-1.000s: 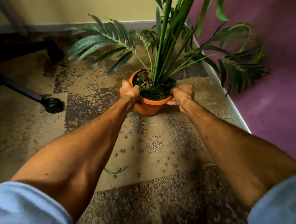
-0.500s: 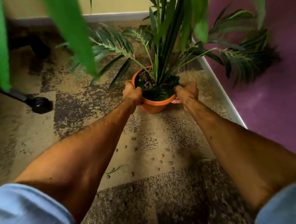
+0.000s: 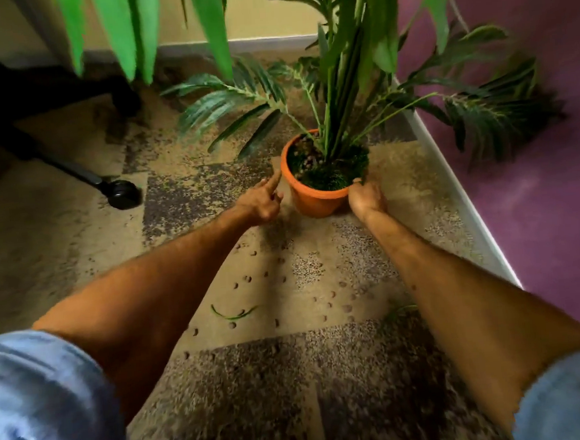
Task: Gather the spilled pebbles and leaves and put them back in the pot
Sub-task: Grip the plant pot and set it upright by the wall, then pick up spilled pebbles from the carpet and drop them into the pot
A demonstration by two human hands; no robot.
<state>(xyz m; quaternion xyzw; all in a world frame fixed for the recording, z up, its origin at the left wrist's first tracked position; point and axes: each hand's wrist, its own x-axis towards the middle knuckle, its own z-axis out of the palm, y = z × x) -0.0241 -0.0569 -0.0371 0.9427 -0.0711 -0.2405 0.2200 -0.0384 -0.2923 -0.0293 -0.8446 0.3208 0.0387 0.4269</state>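
Observation:
An orange pot (image 3: 314, 201) with a tall green plant stands upright on the carpet near the corner. My right hand (image 3: 366, 199) grips its right rim and side. Just left of the pot is my left hand (image 3: 261, 203), off the rim, index finger stretched toward it and nothing in it. Several small brown pebbles (image 3: 248, 278) lie scattered on the carpet between my forearms. Among them sits a thin curved green leaf (image 3: 233, 315), and another leaf (image 3: 399, 310) shows beside my right forearm.
A black office chair leg with a castor (image 3: 120, 194) reaches in from the left. A purple wall with a white skirting board (image 3: 458, 194) runs along the right. Long plant fronds (image 3: 225, 100) hang over the floor behind and beside the pot.
My left hand has let go of the pot's rim and pulled slightly left, with its index finger extended. The right hand keeps its hold. The pot now stands on the floor.

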